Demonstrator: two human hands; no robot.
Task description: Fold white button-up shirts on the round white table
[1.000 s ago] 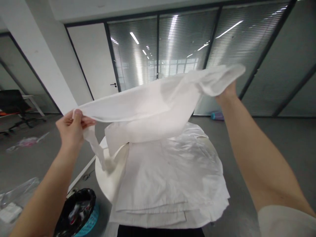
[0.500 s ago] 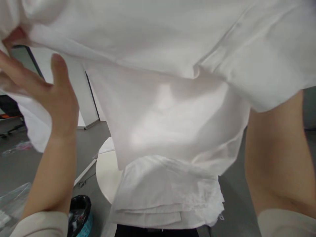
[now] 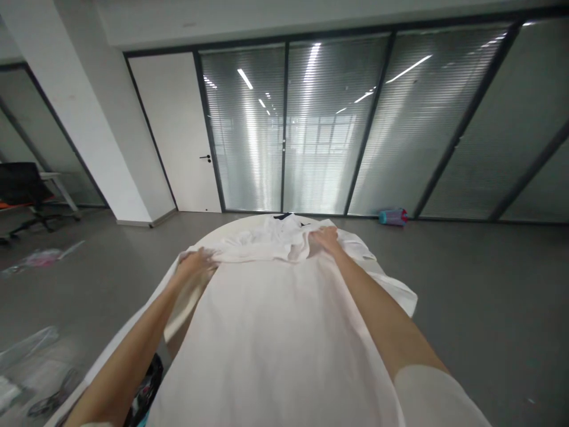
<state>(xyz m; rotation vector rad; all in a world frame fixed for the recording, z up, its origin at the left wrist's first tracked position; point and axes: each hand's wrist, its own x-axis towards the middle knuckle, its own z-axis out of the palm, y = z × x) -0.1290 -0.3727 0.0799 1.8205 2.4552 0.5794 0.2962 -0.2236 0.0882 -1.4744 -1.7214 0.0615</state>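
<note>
- The white shirt (image 3: 267, 332) lies spread flat over the round white table (image 3: 231, 230), its long smooth panel running from the near edge up to both hands.
- The left hand (image 3: 195, 264) rests palm down on the left shoulder area of the shirt; its fingers are curled and seem to gather a fold of cloth under them (the view is small here, so I cannot tell whether it is a true pinch).
- The right hand (image 3: 323, 239) sits on the bunched cloth at the far end, fingers bent and closed on the fabric just beside the collar.
- Between the fingers of both hands the cloth is crumpled into a ridge; a dark label (image 3: 283, 216) shows just beyond the fingertips.
- A sleeve (image 3: 391, 287) hangs over the table edge, to the right of the right hand.
- Below the left forearm, a black bag in a blue basket (image 3: 144, 388) stands on the grey floor.
- Far beyond the right fingers, a blue roll (image 3: 393, 216) lies by the glass wall.
</note>
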